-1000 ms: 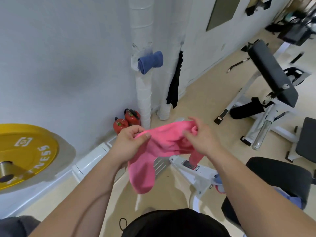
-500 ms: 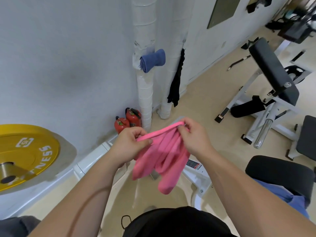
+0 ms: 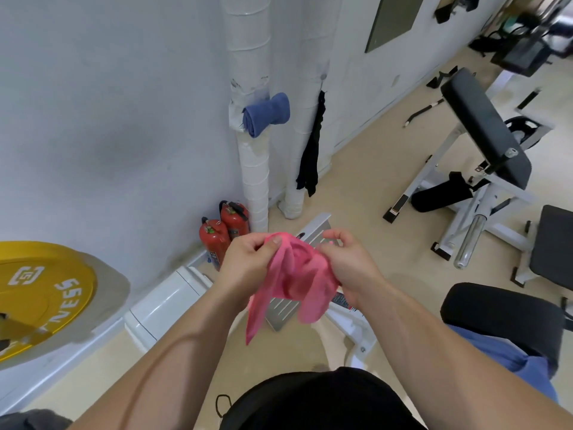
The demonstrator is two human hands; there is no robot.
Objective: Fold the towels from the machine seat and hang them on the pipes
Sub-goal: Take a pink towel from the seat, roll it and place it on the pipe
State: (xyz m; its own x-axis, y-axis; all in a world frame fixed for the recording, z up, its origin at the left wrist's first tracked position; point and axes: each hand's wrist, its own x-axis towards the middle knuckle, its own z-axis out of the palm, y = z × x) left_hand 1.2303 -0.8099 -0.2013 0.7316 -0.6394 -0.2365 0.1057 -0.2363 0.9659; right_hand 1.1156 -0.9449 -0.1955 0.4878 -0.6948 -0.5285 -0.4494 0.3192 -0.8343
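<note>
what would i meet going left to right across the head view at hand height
yellow weight plate → left hand → pink towel → right hand → black machine seat

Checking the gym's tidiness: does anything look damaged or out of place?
The pipe wrapping is torn and ragged where the blue towel hangs. The pink towel sits bunched between the left hand and right hand.

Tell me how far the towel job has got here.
Done: a folded blue towel sits on the near pipe; a black cloth hangs by the far pipe. In hand: left hand and right hand both pinch a bunched pink towel, not yet folded. Left: fold and hang it, then likely the blue cloth lying on the black seat.
</note>
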